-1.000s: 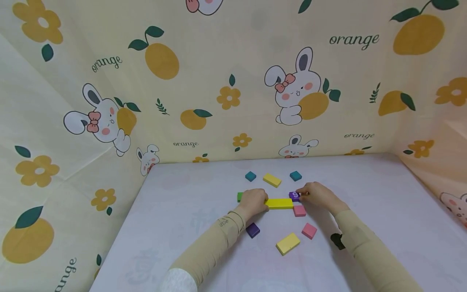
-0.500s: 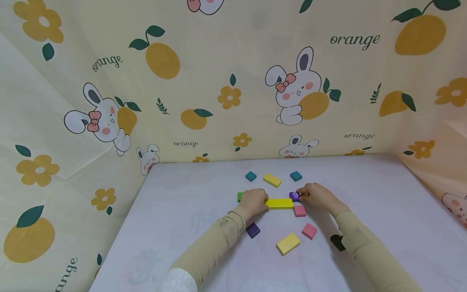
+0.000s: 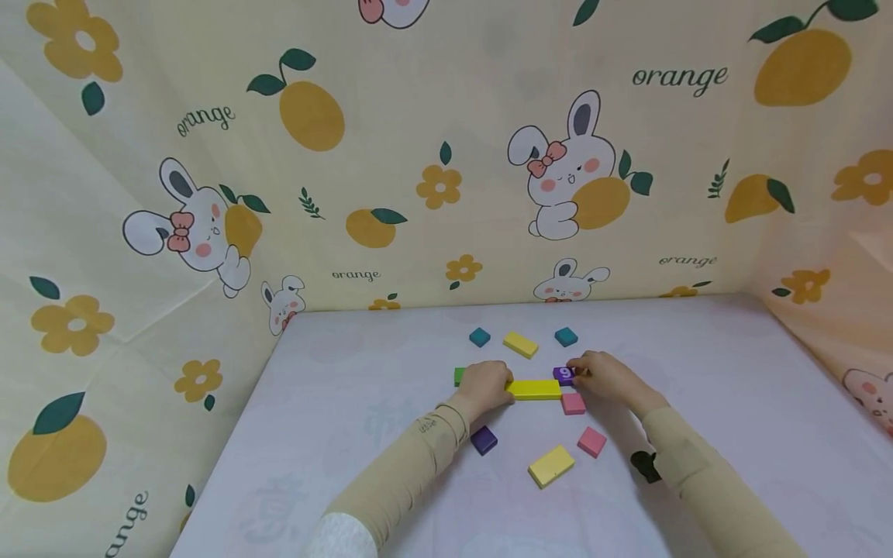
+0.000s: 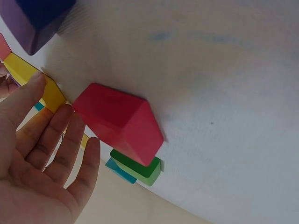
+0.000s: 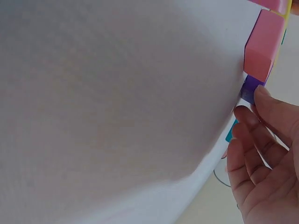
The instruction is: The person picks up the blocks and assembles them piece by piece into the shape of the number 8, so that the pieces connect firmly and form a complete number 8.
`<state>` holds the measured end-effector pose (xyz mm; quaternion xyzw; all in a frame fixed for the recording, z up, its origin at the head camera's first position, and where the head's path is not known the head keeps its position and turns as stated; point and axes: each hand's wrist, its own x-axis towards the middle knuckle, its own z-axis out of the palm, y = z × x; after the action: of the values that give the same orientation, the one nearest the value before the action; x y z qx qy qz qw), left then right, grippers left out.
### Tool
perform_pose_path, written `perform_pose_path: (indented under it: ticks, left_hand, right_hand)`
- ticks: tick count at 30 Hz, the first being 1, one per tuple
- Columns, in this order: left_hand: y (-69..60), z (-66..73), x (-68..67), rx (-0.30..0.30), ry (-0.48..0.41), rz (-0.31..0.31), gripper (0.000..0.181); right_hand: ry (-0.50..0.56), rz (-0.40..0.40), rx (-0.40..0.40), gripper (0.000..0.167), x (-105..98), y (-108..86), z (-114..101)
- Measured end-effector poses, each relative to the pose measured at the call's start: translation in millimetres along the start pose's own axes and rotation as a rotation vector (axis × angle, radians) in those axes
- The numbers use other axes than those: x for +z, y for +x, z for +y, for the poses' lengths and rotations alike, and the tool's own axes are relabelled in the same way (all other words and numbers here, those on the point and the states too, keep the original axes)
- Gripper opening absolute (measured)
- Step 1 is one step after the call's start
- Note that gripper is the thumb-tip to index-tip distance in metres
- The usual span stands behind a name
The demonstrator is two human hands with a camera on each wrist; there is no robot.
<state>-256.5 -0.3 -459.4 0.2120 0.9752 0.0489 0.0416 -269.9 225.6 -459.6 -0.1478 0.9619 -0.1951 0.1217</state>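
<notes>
My left hand (image 3: 484, 386) pinches the left end of a long yellow block (image 3: 536, 390), thumb on the near face in the left wrist view. A purple block (image 3: 562, 375) marked with a white 9 sits at the yellow block's right end. My right hand (image 3: 611, 376) pinches it between thumb and fingers, seen also on the purple block (image 5: 250, 87) in the right wrist view. Just in front lies a pink block (image 3: 573, 404). Beside my left hand are a green block (image 3: 457, 377), partly covered, and a red block (image 4: 119, 121), hidden in the head view.
Nearer me on the white tabletop (image 3: 314, 434) lie a dark purple block (image 3: 484, 440), a yellow block (image 3: 551, 466) and a pink block (image 3: 591, 441). Farther back are two teal blocks (image 3: 479, 336) and another yellow block (image 3: 520, 344). A printed cloth (image 3: 418, 93) hangs behind.
</notes>
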Motion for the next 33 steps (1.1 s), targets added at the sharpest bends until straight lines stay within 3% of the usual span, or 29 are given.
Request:
perform_pose_path:
  ticks: [14,33]
  left_hand:
    - [0.9,-3.1,3.8,0.036,-0.004,0.026,0.037]
    - [-0.8,-2.6,2.0,0.028,-0.012,0.015,0.035]
  right_hand:
    - [0.045,0.014,-0.025,0.031,1,2.3,6]
    - [0.074,0.061,-0.027,0.034,-3,-9.8,6]
